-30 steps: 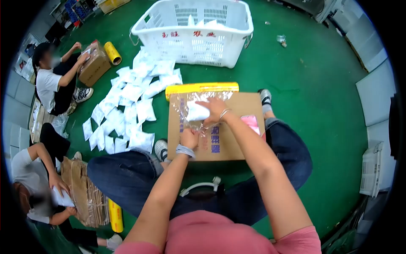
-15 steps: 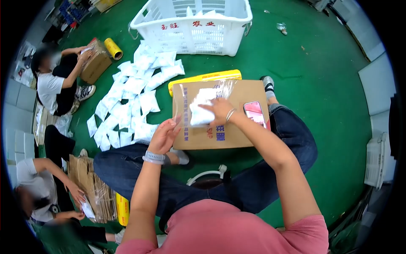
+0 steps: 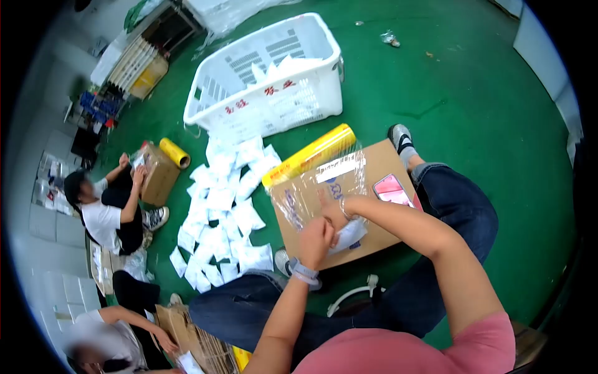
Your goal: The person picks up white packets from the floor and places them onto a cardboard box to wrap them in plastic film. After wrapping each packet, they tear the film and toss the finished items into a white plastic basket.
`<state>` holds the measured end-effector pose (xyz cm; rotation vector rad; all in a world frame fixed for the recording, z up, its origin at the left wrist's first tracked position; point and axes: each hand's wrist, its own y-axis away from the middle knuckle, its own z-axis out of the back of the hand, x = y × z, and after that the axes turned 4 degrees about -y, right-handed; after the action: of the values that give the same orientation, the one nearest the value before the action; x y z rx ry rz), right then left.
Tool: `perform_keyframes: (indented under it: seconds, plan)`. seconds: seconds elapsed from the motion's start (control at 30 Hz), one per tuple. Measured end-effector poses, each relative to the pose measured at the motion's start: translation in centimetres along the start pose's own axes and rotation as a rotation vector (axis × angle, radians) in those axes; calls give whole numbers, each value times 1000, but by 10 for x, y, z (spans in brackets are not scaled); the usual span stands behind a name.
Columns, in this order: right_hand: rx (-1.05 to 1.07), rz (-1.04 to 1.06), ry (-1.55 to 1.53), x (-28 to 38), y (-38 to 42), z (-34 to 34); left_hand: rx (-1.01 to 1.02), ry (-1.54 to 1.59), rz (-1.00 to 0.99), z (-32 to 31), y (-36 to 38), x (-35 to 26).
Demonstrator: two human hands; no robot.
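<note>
A flat cardboard sheet (image 3: 374, 165) rests across my knees. On it lies a clear film sheet (image 3: 311, 187), pulled from the yellow cling-film roll (image 3: 309, 155) at its far edge. My left hand (image 3: 315, 242) grips a small white packet (image 3: 350, 235) wrapped in film near the cardboard's near edge. My right hand (image 3: 329, 207) presses on the same packet from above, fingers curled over it. A pink phone (image 3: 392, 189) lies on the cardboard by my right forearm.
A pile of white packets (image 3: 224, 212) covers the green floor to the left. A white plastic crate (image 3: 268, 78) with more packets stands beyond it. Two other people sit at the left, one wrapping a cardboard box (image 3: 159, 177), one beside flattened cartons (image 3: 196, 340).
The view has tilted. The packet moved from the cardboard's middle toward its near edge. My left hand went from open beside the cardboard to gripping the packet with the right hand.
</note>
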<state>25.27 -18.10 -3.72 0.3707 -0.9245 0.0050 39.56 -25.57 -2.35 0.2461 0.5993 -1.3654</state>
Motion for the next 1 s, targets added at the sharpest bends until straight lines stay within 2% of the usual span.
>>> perform_keyframes:
  seconds: [0.07,0.1,0.17,0.27,0.3,0.33,0.37,0.43,0.47,0.5,0.57,0.63,0.7,0.77,0.83,0.9,0.93,0.97,1.0]
  plan:
    - [-215,-42,126,-15,-1,15,91,6,-6,-2,-31,18]
    - [-237,-44,137,-30,-7,12,86,-3,-29,-11,-40,31]
    - [-414,-134,139,-59,-20,-2,106,-10,-88,-39,-55,72]
    - [-667,-124,-23,-43,16,-15,98,-70,-57,-52,-63,80]
    - [-631,-92,71,-34,29,-27,115,-111,-44,-53,-63,81]
    - [-592,-60,161,-24,41,-40,-123,-224,-292,-55,-65,83]
    - [-577,-43,157,-16,45,-51,-125,-233,-270,-57,-62,86]
    - [-620,-54,620,-6,52,-59,85,-57,-37,-62,-62,87]
    - [-616,-46,635,-12,49,-60,13,98,23,-64,-60,86]
    - [-615,-43,655,-10,45,-56,-5,102,16,-60,-54,83]
    - [-399,-174,565,-7,41,-45,-146,16,186,-54,-44,71]
    - [-422,-182,600,-3,47,-43,-78,121,221,-45,-29,62]
    - [-239,-160,426,0,45,-52,35,173,242,-32,-7,52]
    - [-295,-45,523,-2,50,-71,224,35,130,-21,16,50]
    - [-76,-123,210,18,57,-78,417,113,157,2,32,28]
    - [-113,-65,9,24,60,-99,525,215,112,-5,51,36]
    - [-74,-113,-15,18,61,-106,439,84,-43,-9,59,39]
    - [-41,-161,-43,31,65,-98,440,83,-32,-10,60,41]
    - [-123,-63,-47,26,62,-97,431,23,-86,-8,56,42]
